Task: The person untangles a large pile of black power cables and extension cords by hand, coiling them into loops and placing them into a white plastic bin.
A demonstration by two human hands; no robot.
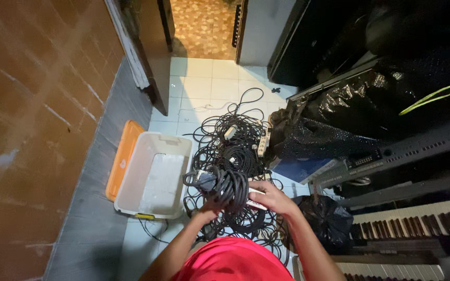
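Note:
A coiled bundle of black cable hangs between my hands above the floor. My left hand grips it from below, mostly hidden by the loops. My right hand holds its right side, fingers closed around the loops and a light-coloured plug end. Beneath lies a large tangled pile of black cables on the white tile floor, with pale connectors among them.
An empty white plastic bin stands left of the cables, its orange lid leaning against the wall. Keyboards and black plastic bags crowd the right. A doorway is ahead.

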